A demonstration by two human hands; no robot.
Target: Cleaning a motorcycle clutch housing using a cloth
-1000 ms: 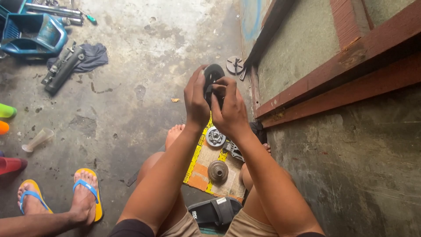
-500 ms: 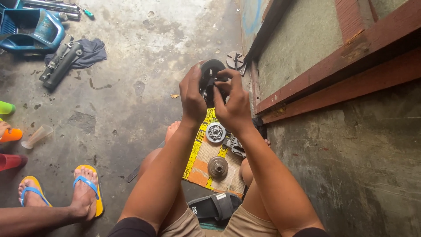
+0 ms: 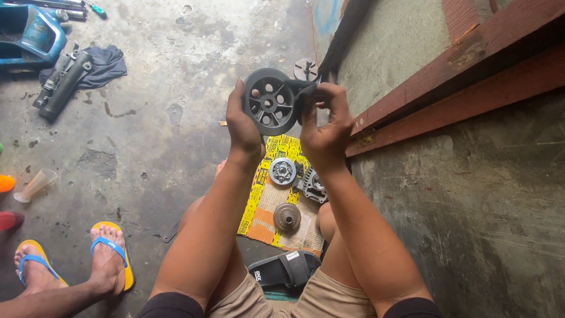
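Observation:
I hold a black round metal part (image 3: 269, 102) with several holes up in front of me, its flat face turned toward me. My left hand (image 3: 242, 125) grips its left rim. My right hand (image 3: 325, 125) holds its right edge, fingers pinching a dark piece at the top right. Below my hands, a yellow printed cardboard sheet (image 3: 259, 197) lies on the concrete floor with a silver round hub (image 3: 282, 171), a finned grey engine part (image 3: 313, 187) and a rusty brown disc (image 3: 287, 217) on it.
A concrete wall with red-brown wooden beams (image 3: 465, 76) runs along the right. A black sandal (image 3: 283, 269) lies between my legs. Another person's feet in yellow and blue flip-flops (image 3: 109, 256) stand at lower left. Far left: a blue tray (image 3: 26, 36), a dark tool on a cloth (image 3: 65, 79), a plastic cup (image 3: 36, 185).
The round part has turned from edge-on to face-on, showing its holes. Both hands have stayed raised with it, the right hand shifting to the part's right edge.

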